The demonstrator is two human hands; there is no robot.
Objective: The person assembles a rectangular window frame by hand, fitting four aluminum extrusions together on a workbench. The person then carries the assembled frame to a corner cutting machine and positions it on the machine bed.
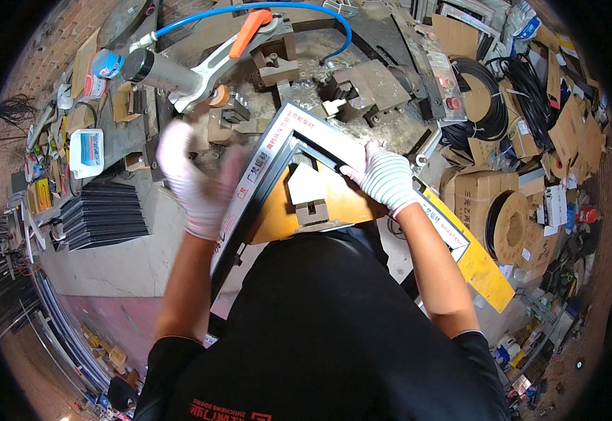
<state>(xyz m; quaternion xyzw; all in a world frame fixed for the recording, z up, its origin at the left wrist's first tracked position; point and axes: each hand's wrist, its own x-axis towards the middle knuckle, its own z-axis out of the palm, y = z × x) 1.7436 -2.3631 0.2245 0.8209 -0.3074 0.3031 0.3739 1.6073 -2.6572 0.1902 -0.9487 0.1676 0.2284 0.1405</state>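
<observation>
A dark metal door or window frame (334, 142), covered in white printed film, lies with its corner pointing away from me over the machine. My right hand (388, 179), in a striped knit glove, is closed around its right bar, thumb on the inner edge. By the left bar is my left hand (197, 175), gloved too and smeared by motion. Its fingers look stretched out and the thumb stands apart, with nothing seen in it. Inside the corner sit a yellow plate (348, 203), a pale block (307, 184) and a small metal block (312, 212).
Beyond the frame is the machine bed with steel clamp blocks (372, 88), a lever with an orange handle (249, 34) and a blue air hose (285, 5). Stacked dark profiles (106, 215) and a white jug (87, 153) stand left. Cartons (471, 186) and black coils (485, 98) crowd the right.
</observation>
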